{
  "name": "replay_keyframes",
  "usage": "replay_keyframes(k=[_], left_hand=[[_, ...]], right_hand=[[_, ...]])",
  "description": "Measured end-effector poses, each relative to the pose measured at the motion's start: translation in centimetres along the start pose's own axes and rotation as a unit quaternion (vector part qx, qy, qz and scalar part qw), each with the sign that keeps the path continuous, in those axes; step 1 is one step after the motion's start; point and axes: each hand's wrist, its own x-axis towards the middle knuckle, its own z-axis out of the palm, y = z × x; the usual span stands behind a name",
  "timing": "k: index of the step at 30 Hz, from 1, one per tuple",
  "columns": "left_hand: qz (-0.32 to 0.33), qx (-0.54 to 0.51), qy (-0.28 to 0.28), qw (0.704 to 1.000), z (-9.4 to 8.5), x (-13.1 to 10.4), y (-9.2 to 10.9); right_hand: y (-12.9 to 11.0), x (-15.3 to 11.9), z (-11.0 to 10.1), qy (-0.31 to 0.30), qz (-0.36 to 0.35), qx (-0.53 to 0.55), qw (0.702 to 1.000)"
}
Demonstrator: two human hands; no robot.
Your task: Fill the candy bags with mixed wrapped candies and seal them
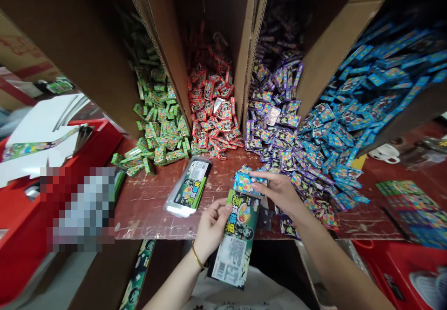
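My left hand (213, 226) is closed on a dark green printed candy box (240, 235), tilted with one end toward the table. At its upper end, my right hand (279, 190) pinches small blue candy packets (246, 182). Whether these packets are partly inside the box cannot be made out. To the left lies a clear plastic tray (179, 207) with a similar printed card or box (193, 186) in it. Purple packets (286, 158) spill over the table just beyond my right hand.
Upright cardboard compartments (244, 68) hold heaps of green packets (160, 128), red packets (216, 119), purple and blue packets (345, 119). A red bin (91, 147) with papers stands left; another red container (394, 263) is lower right. Printed sheets (415, 207) lie right.
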Motion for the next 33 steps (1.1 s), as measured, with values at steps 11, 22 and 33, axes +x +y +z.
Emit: replay_keyframes(k=[11,22,33], left_hand=[[0.002,-0.004,-0.041,0.999,0.8,0.2,-0.4],[0.011,-0.049,0.011,0.999,0.5,-0.3,-1.0],[0.081,0.061,0.000,0.995,-0.4,-2.4,0.6]], right_hand=[[1.0,-0.5,0.1,-0.023,0.052,0.058,0.997],[1.2,-1.3,1.6,-0.063,0.018,-0.002,0.998],[1.8,-4.4,5.3,-0.018,-0.135,-0.041,0.990]])
